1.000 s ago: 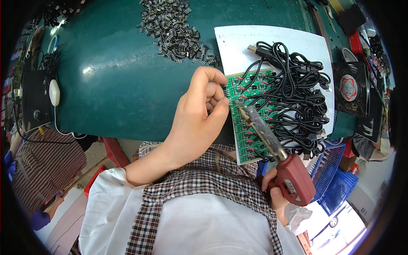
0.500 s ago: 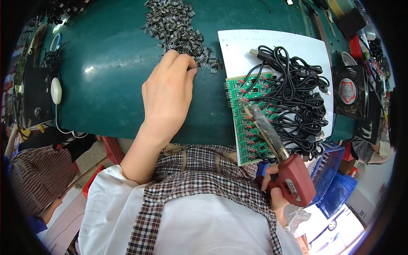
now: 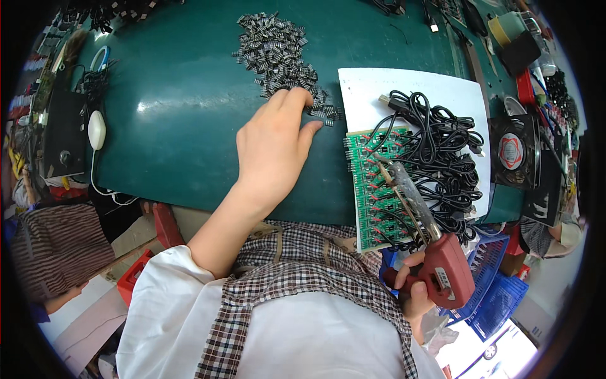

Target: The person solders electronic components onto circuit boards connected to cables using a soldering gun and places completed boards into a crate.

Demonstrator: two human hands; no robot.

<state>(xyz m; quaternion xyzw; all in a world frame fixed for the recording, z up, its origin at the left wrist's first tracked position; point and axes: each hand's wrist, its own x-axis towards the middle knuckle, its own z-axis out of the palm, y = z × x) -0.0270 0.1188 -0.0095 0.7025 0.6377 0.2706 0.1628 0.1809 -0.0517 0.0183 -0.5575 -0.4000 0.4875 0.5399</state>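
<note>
The left hand (image 3: 274,142) lay palm down on the green table (image 3: 177,126), its fingers spread loosely and holding nothing that could be seen. Its fingertips (image 3: 302,96) touched the near edge of a pile of small dark parts (image 3: 278,54); whether any part was pinched beneath them could not be told. The pile ran as a loose band from the far side of the table toward the person, ending just beside a white sheet (image 3: 410,85).

The right hand (image 3: 413,294) was closed around the grip of a red soldering gun (image 3: 435,256), low at the table's near edge. The gun's long axis ran up and to the left, away from the person, with the red body nearest the chest and the long metal barrel slanting over a green circuit board (image 3: 372,189). The tip (image 3: 379,161) pointed toward the far left part of the board and sat on or just above it; contact could not be made out.

The board lay with its long side running toward the person, partly on the white sheet and overhanging the table's near edge. A tangle of black cables (image 3: 435,151) covered its right side and the sheet. A small fan (image 3: 510,151) stood to the right, and a white mouse (image 3: 96,129) lay well apart on the left.
</note>
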